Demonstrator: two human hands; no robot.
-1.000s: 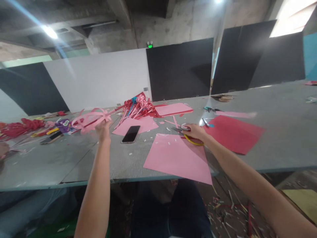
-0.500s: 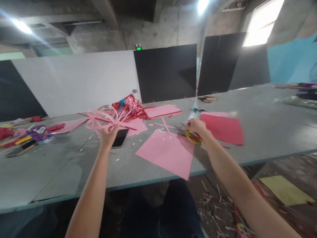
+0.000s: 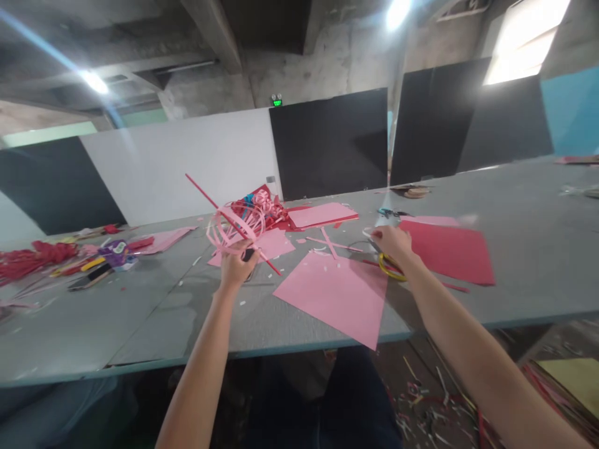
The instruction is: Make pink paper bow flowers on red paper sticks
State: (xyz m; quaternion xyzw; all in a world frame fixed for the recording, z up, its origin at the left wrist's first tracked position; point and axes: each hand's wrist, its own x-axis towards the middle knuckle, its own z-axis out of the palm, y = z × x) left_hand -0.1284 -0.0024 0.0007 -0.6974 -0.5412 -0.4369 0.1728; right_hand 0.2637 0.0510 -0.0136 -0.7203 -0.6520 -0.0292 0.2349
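My left hand (image 3: pixel 238 269) is closed around a bunch of looped pink paper strips (image 3: pixel 234 224) and a thin red stick (image 3: pixel 206 195), which slants down to the right. Under it, a dark phone is mostly hidden. My right hand (image 3: pixel 390 242) has its fingers pinched together low over the table, with a small whitish curl (image 3: pixel 367 231) at the fingertips; what they hold is unclear. Yellow scissor-like loops (image 3: pixel 391 268) show just below that hand. A large pink sheet (image 3: pixel 334 296) lies between my hands, and a red sheet (image 3: pixel 456 249) is to the right.
Behind my left hand is a pile of red and pink paper decorations (image 3: pixel 274 209), beside stacked pink sheets (image 3: pixel 322 215). Teal-handled scissors (image 3: pixel 390 212) lie beyond my right hand. A purple packet (image 3: pixel 115 251) and another phone (image 3: pixel 91 276) are on the left. Scraps litter the floor.
The view has swung left. My left hand has shifted rightward and lower, and its red stick now slants more steeply. A whitish curl now shows by my right fingertips.
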